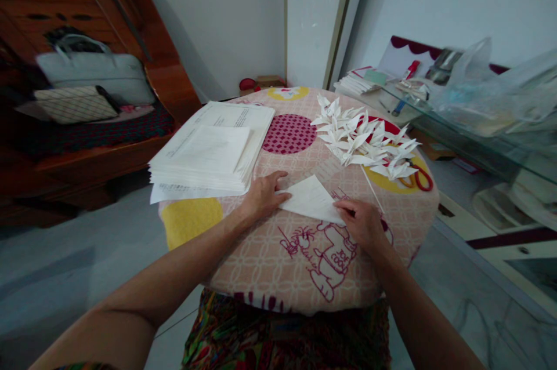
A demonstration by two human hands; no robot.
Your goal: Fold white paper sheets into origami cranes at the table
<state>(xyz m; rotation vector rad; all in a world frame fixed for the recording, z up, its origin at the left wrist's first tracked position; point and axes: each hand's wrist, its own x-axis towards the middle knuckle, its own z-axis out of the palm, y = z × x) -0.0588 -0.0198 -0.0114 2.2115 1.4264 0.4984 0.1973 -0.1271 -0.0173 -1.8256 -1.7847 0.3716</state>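
Observation:
A white sheet folded into a triangle [310,197] lies on a round table covered with a pink patterned cloth [278,265]. My left hand [262,195] rests on the sheet's left corner, fingers bent and pressing down. At the sheet's right corner my right hand [364,222] pinches the edge with curled fingers. A thick stack of white paper [215,149] sits at the table's left. Several folded white paper cranes [365,141] are heaped at the far right.
Red-handled scissors [416,178] lie beside the cranes. A wooden bench [87,144] with a grey bag [98,74] stands at left. A glass shelf [478,144] with plastic bags and books is at right. A white panel [313,22] leans against the back wall.

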